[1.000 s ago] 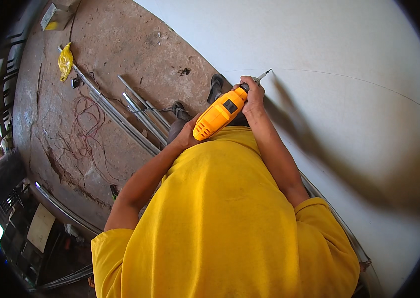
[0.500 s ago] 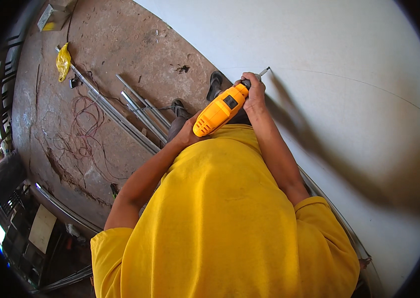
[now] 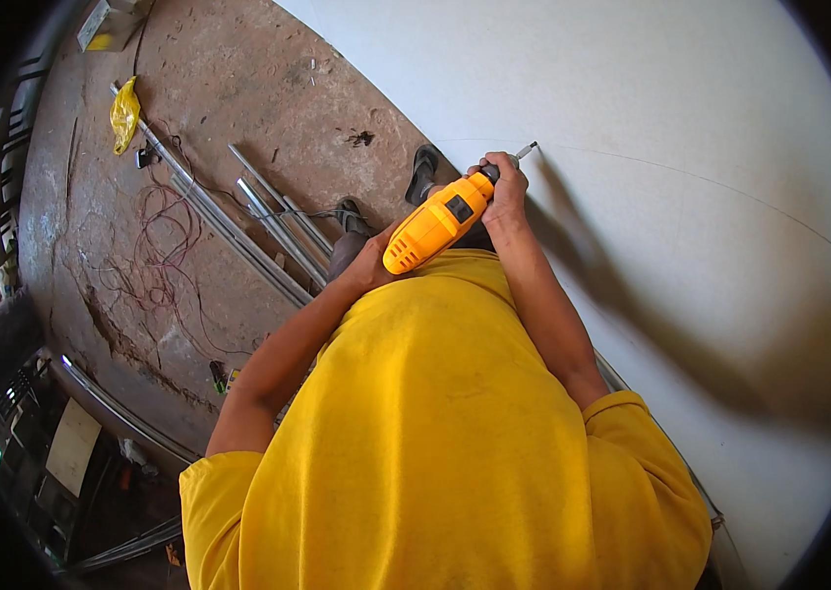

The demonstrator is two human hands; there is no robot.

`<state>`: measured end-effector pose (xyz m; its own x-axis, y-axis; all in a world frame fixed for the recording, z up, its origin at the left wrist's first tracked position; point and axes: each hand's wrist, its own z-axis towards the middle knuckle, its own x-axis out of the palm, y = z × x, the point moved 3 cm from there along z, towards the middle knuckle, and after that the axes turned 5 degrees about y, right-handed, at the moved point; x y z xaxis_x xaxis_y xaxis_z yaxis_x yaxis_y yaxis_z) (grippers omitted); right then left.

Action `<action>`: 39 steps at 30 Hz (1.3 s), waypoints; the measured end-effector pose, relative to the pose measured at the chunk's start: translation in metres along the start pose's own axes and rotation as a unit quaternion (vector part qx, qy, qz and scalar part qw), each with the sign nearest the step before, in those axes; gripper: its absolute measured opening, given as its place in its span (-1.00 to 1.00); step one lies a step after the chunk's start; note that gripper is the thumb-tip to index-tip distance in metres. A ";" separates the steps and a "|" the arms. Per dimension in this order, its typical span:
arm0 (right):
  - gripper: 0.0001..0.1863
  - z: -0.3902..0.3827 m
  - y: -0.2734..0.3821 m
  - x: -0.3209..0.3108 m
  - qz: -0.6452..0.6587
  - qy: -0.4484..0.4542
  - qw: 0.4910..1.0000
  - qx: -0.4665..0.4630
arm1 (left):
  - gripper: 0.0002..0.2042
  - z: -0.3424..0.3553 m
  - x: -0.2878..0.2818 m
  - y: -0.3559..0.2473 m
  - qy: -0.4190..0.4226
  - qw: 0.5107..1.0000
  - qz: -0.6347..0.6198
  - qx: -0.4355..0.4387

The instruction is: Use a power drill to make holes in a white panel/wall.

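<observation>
A yellow power drill [image 3: 438, 224] with black parts slants up and to the right in front of my body. My right hand [image 3: 505, 189] wraps round its front end, just behind the chuck. At the rear, my left hand [image 3: 372, 267] is closed on the drill's lower side, its fingers mostly hidden beneath the body. The bit [image 3: 528, 150] reaches to a large white panel [image 3: 691, 88], its tip at or very near the surface beside a faint curved line. I cannot tell whether the tip has entered the panel.
Several metal tubes [image 3: 229, 234] lie on the rough brown floor [image 3: 229, 79] to the left. Tangled reddish cable [image 3: 155, 231] and a yellow plastic bag [image 3: 124, 116] are near them. My sandalled feet [image 3: 422, 172] stand close to the panel's edge. Dark racks and scrap fill the far left.
The view has shifted slightly. The drill tip shows marginally lower in the picture, and both hands keep their hold on the drill.
</observation>
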<state>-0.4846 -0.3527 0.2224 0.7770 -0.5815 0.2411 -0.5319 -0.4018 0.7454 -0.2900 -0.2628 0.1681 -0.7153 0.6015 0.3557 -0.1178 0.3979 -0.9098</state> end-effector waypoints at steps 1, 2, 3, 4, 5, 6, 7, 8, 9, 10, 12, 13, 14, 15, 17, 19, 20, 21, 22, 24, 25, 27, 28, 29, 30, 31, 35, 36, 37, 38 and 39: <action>-0.88 -0.001 0.000 0.000 0.002 -0.009 1.000 -0.007 | -0.25 0.000 0.000 0.004 -0.001 1.000 0.000 0.000; -0.89 -0.002 0.000 0.001 0.005 -0.019 1.000 -0.014 | -0.27 0.000 -0.001 0.010 0.005 1.000 -0.009 0.010; -0.89 -0.002 0.000 0.001 0.005 -0.018 1.000 -0.014 | -0.29 0.001 -0.002 0.010 0.011 1.000 -0.018 0.021; -0.89 -0.003 0.000 0.000 0.004 -0.027 0.999 -0.020 | -0.29 0.002 -0.003 0.010 0.011 1.000 -0.018 0.021; -0.88 -0.003 0.000 0.000 0.004 -0.036 0.999 -0.025 | -0.31 0.002 -0.005 0.011 0.023 1.000 -0.004 0.010; -0.88 -0.003 -0.002 -0.001 0.005 -0.036 0.999 -0.026 | -0.34 0.003 -0.006 0.010 0.036 0.999 0.009 -0.001; -0.88 -0.003 -0.003 -0.003 0.010 -0.049 0.998 -0.030 | -0.34 0.003 -0.008 0.012 0.037 0.999 0.010 -0.001; -0.87 -0.002 -0.004 -0.004 0.014 -0.061 0.997 -0.035 | -0.36 0.003 -0.010 0.014 0.050 0.999 -0.006 0.000; -0.87 -0.002 -0.005 -0.004 0.014 -0.061 0.997 -0.034 | -0.39 0.003 -0.010 0.012 0.062 0.998 -0.023 0.000; -0.86 -0.002 -0.005 -0.004 0.016 -0.072 0.997 -0.038 | -0.39 0.004 -0.010 0.011 0.062 0.998 -0.023 -0.001; -0.86 -0.001 -0.006 -0.005 0.017 -0.083 0.996 -0.040 | -0.38 0.005 -0.012 0.008 0.080 0.995 -0.023 -0.052; -0.86 -0.001 -0.006 -0.006 0.019 -0.080 0.996 -0.044 | -0.38 0.005 -0.013 0.008 0.079 0.995 -0.024 -0.054; -0.86 -0.001 -0.006 -0.006 0.021 -0.077 0.996 -0.048 | -0.37 0.005 -0.013 0.008 0.082 0.995 -0.017 -0.049; -0.86 -0.001 -0.006 -0.007 0.020 -0.077 0.996 -0.046 | -0.36 0.005 -0.013 0.006 0.085 0.995 -0.009 -0.044; -0.86 0.000 -0.006 -0.008 0.020 -0.077 0.996 -0.046 | -0.35 0.005 -0.012 0.002 0.080 0.996 -0.016 -0.041; -0.86 -0.001 -0.005 -0.007 0.019 -0.065 0.997 -0.040 | -0.34 0.006 -0.012 0.002 0.075 0.996 -0.022 -0.036; -0.86 -0.002 -0.005 -0.007 0.019 -0.051 0.998 -0.034 | -0.34 0.006 -0.011 0.007 0.071 0.997 -0.030 -0.019; -0.86 -0.002 -0.003 -0.008 0.019 -0.052 0.998 -0.035 | -0.34 0.008 -0.010 0.007 0.068 0.997 -0.037 0.000; -0.86 -0.002 -0.003 -0.008 0.026 -0.029 0.999 -0.029 | -0.34 0.007 -0.010 0.007 0.069 0.997 -0.038 0.000; -0.86 -0.001 -0.003 -0.008 0.032 -0.006 0.999 -0.023 | -0.30 0.005 -0.010 0.004 0.039 0.999 -0.026 0.014; -0.86 0.000 -0.003 -0.009 0.040 0.007 0.999 -0.026 | -0.30 0.005 -0.010 0.002 0.039 0.999 -0.027 0.014; -0.86 0.000 -0.003 -0.007 0.047 0.020 0.998 -0.028 | -0.26 0.004 -0.010 -0.003 0.030 0.999 0.012 0.011; -0.87 0.000 -0.002 -0.006 0.046 0.013 0.998 -0.037 | -0.26 0.003 -0.010 -0.003 0.029 0.999 0.011 0.010; -0.87 -0.001 -0.002 -0.005 0.044 0.007 0.998 -0.046 | -0.25 0.003 -0.010 -0.002 0.024 1.000 0.005 0.006; -0.87 -0.001 -0.002 -0.006 0.043 0.007 0.998 -0.046 | -0.24 0.003 -0.009 -0.004 0.019 1.000 -0.001 0.003; -0.87 0.000 -0.003 -0.007 0.034 0.006 0.998 -0.048 | -0.24 0.003 -0.007 -0.006 0.019 1.000 -0.001 0.004; -0.89 0.002 -0.005 -0.010 0.026 0.003 0.999 -0.046 | -0.21 0.002 -0.006 -0.011 -0.013 1.000 0.008 0.022; -0.89 0.002 -0.005 -0.010 0.026 0.005 0.999 -0.047 | -0.21 0.002 -0.006 -0.011 -0.008 0.999 0.020 0.025; -0.89 0.002 -0.005 -0.011 0.026 0.004 0.999 -0.046 | -0.21 0.002 -0.006 -0.010 -0.009 0.999 0.020 0.026; -0.90 0.002 -0.005 -0.011 0.026 0.004 0.999 -0.046 | -0.21 0.002 -0.006 -0.010 0.002 1.000 0.004 0.027; -0.90 0.002 -0.005 -0.012 0.026 0.004 0.999 -0.046 | -0.22 0.002 -0.004 -0.010 0.012 0.999 -0.013 0.028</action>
<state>-0.4917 -0.3454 0.2150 0.7523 -0.5938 0.2852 -0.5385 -0.3049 0.7856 -0.2875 -0.2710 0.1749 -0.6942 0.6084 0.3847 -0.1759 0.3748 -0.9102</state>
